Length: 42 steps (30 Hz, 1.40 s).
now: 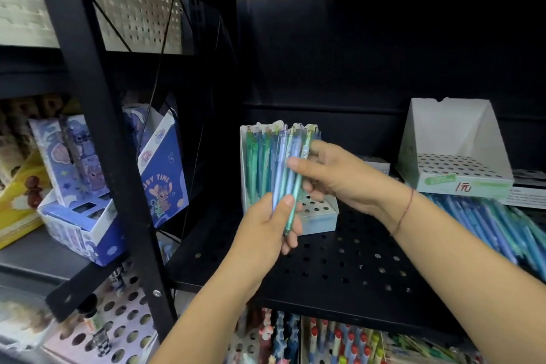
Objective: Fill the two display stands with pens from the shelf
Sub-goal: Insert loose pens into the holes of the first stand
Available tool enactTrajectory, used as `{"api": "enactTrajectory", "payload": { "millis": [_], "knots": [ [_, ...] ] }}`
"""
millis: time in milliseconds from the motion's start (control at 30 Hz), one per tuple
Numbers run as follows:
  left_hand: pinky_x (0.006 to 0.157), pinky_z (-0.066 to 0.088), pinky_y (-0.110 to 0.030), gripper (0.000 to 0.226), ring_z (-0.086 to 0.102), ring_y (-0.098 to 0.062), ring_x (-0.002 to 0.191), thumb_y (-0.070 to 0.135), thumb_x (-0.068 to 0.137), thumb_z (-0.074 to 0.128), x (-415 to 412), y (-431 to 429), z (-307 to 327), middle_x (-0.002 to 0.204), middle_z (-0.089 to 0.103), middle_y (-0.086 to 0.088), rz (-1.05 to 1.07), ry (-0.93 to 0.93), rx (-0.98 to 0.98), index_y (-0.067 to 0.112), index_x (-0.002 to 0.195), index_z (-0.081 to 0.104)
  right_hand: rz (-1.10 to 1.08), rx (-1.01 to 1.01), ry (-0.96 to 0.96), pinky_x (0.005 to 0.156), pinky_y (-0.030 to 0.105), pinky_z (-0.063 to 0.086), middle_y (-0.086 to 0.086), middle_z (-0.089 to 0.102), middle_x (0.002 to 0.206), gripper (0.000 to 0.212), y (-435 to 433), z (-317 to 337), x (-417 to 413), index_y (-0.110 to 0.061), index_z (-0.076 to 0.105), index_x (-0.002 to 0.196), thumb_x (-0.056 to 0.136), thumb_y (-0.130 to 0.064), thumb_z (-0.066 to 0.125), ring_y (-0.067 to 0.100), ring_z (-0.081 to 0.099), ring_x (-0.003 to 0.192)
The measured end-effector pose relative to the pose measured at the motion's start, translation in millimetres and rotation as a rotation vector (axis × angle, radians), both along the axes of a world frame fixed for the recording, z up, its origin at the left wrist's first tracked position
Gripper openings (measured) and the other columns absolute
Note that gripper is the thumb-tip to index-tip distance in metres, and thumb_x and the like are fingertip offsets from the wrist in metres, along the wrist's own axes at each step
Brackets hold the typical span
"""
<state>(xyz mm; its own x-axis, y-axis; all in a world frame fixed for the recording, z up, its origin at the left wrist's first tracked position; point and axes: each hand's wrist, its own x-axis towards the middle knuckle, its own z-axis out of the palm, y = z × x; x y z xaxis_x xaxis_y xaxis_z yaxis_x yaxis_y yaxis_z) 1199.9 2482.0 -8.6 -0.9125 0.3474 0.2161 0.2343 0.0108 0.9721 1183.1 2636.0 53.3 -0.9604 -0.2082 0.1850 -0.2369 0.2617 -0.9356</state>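
A black perforated shelf [339, 260] carries a part-filled stand [322, 216] toward its back and an empty stand [455, 139] at its right end, with loose pens [484, 221] heaped in front. The left hand [266, 224] grips a bunch [288, 168] low down; the right hand [334, 174] pinches one near its top. Best drawn straight out, then seated in a free hole. The hands hide which holes remain.

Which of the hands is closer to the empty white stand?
Right. The right hand sits left of the empty stand; the left hand is lower and farther left, both holding pens.
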Motion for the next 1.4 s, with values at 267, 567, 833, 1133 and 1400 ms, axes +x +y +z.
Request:
{"api": "enactTrajectory", "payload": {
  "millis": [267, 567, 833, 1133, 1400],
  "knots": [
    [0.045, 0.040, -0.023, 0.025, 0.048, -0.012, 0.048, 0.026, 0.102, 0.039, -11.5, -15.1, -8.9, 0.065, 0.059, -0.003, 0.172, 0.060, 0.100, 0.012, 0.096, 0.059, -0.377, -0.021, 0.442, 0.050, 0.022, 0.051, 0.004, 0.058, 0.070, 0.036, 4.2, 14.8, -22.2, -0.015, 0.043, 0.124, 0.093, -0.008, 0.059, 0.012, 0.058, 0.052],
    [0.046, 0.035, -0.011, 0.026, 0.036, -0.005, 0.045, 0.028, 0.100, 0.041, -12.4, -16.9, -18.3, 0.063, 0.050, 0.000, 0.170, 0.073, 0.169, 0.017, 0.098, 0.064, -0.577, 0.309, 0.675, 0.064, 0.046, 0.056, 0.004, 0.058, 0.070, 0.041, 16.2, -14.4, -33.5, -0.023, 0.038, 0.131, 0.095, -0.018, 0.056, 0.017, 0.063, 0.059],
    [0.047, 0.035, -0.010, 0.026, 0.035, -0.005, 0.046, 0.026, 0.100, 0.041, -10.5, -17.5, -20.1, 0.064, 0.047, -0.001, 0.149, 0.058, 0.160, 0.015, 0.097, 0.064, -0.604, 0.299, 0.653, 0.065, 0.044, 0.057, 0.002, 0.055, 0.067, 0.036, 19.7, -21.5, -34.7, -0.022, 0.042, 0.128, 0.096, -0.016, 0.054, 0.015, 0.063, 0.057],
    [0.046, 0.036, -0.010, 0.026, 0.034, -0.006, 0.043, 0.024, 0.100, 0.043, -8.0, -18.5, -18.5, 0.062, 0.051, 0.001, 0.096, 0.032, 0.151, 0.013, 0.095, 0.066, -0.605, 0.395, 0.677, 0.067, 0.043, 0.054, 0.001, 0.059, 0.083, 0.019, 23.2, -27.4, -39.0, -0.019, 0.062, 0.112, 0.093, -0.018, 0.059, 0.018, 0.058, 0.068],
    [0.054, 0.039, -0.017, 0.027, 0.035, -0.008, 0.045, 0.029, 0.099, 0.043, -8.4, -19.8, -18.9, 0.063, 0.056, 0.004, 0.049, 0.034, 0.122, 0.017, 0.097, 0.067, -0.472, 0.044, 0.553, 0.058, 0.021, 0.048, 0.000, 0.064, 0.084, 0.019, 7.1, -16.7, -16.7, -0.024, 0.063, 0.109, 0.090, -0.021, 0.064, 0.011, 0.058, 0.063]
  ]
}}
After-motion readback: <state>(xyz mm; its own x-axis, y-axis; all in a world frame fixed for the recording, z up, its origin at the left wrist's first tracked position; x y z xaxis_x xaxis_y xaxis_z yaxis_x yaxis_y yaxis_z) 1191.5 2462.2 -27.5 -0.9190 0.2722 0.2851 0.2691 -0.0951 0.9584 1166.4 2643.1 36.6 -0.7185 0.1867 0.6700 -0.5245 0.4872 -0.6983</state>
